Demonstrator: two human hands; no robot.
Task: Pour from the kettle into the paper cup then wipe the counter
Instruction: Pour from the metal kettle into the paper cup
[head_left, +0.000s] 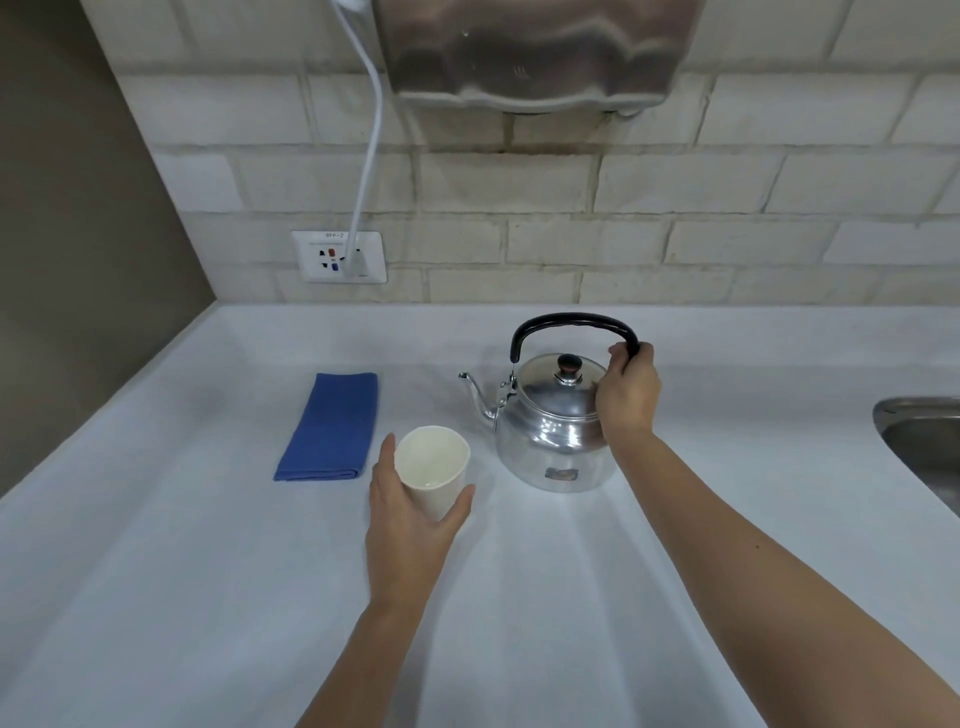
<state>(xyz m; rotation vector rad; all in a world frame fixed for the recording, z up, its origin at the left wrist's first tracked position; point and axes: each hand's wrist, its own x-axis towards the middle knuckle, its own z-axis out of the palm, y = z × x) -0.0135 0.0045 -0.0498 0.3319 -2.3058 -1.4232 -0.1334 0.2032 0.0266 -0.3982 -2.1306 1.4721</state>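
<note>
Head view: my left hand (410, 519) cradles the paper cup (432, 470), my right hand (626, 395) closes on the kettle (553, 436) handle, pouring and wiping undone.

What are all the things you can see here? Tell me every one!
kettle: one, shiny silver with a black handle, standing on the counter right of the cup, spout toward the cloth
paper cup: one, white, upright on the counter in front of the kettle's spout
cloth: one, blue, folded, lying flat on the counter left of the cup
counter: one, white, running to the wall
sink: one, metal, at the right edge
wall socket: one, white, on the brick wall, with a white cord plugged in
metal box: one, silver, high on the wall
left hand: one, wrapped around the cup
right hand: one, gripping the kettle's handle
</note>
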